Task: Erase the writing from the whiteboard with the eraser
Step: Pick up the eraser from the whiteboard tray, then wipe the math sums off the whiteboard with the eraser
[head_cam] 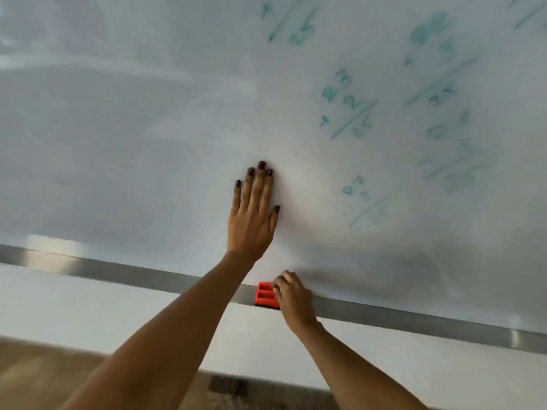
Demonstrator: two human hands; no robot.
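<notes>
Right hand (291, 297): fingers curled over the red eraser (265, 295), grasping it at the metal tray (414, 319) along the board's lower edge.
Left hand (253, 214): flat and spread against the whiteboard (133, 158), holding nothing.
Writing (349, 108): teal sums, upper right, untouched.
Advice: lift the eraser flat-faced, keep firm pressure, use overlapping strokes; left-hand bracing steadies the board.

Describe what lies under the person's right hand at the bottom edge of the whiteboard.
A red eraser on the grey ledge shows left of the right hand; the hand hides the rest of it.
</notes>
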